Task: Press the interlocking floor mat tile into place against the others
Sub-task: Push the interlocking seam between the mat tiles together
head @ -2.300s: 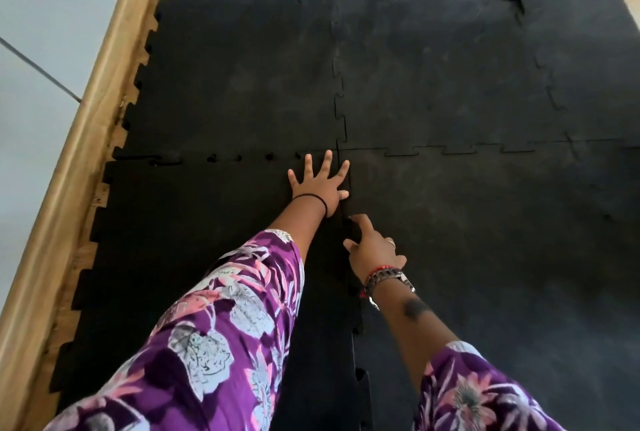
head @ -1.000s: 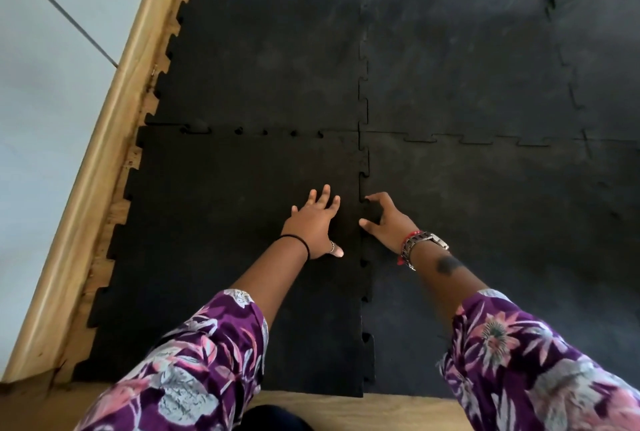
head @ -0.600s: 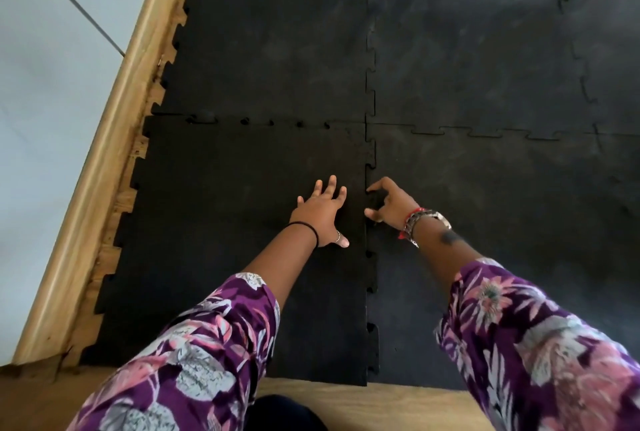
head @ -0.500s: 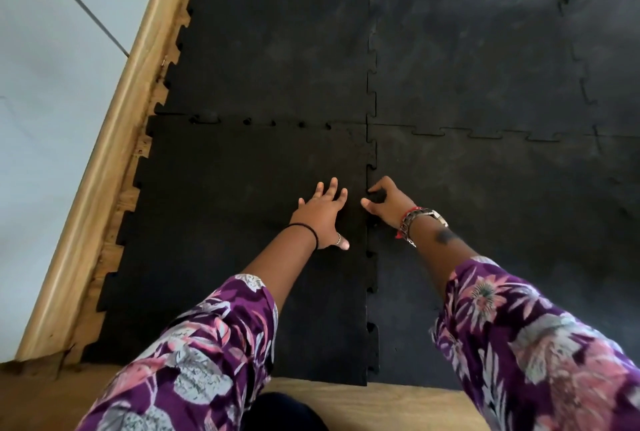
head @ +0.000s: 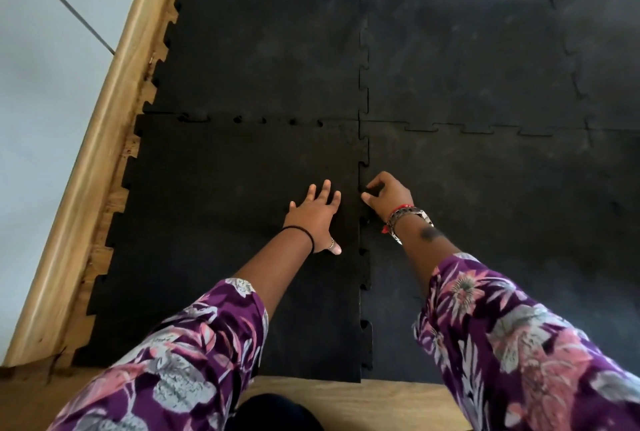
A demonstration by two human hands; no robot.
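Head view: left hand (head: 313, 219) lies spread flat on the mat tile (head: 214, 223); right hand (head: 388, 197), fingers curled, pinches its toothed seam. Rubber looks heavy, floppy.

A pale wall (head: 41, 91) runs along the left, edged by a wooden skirting board (head: 104, 140). Wooden flooring (head: 374, 403) shows nearest me, in soft daylight.

Floor mat tile (head: 221, 209): black, matt, rubber-like, faintly grainy.
Neighbouring tiles (head: 485, 60): same dull black, scuffed grey in patches.
Skirting board (head: 104, 112): light wood, smooth, slight sheen.
Sleeves (head: 194, 354): soft printed cloth, purple floral.
Watch (head: 408, 217): shiny metal band.
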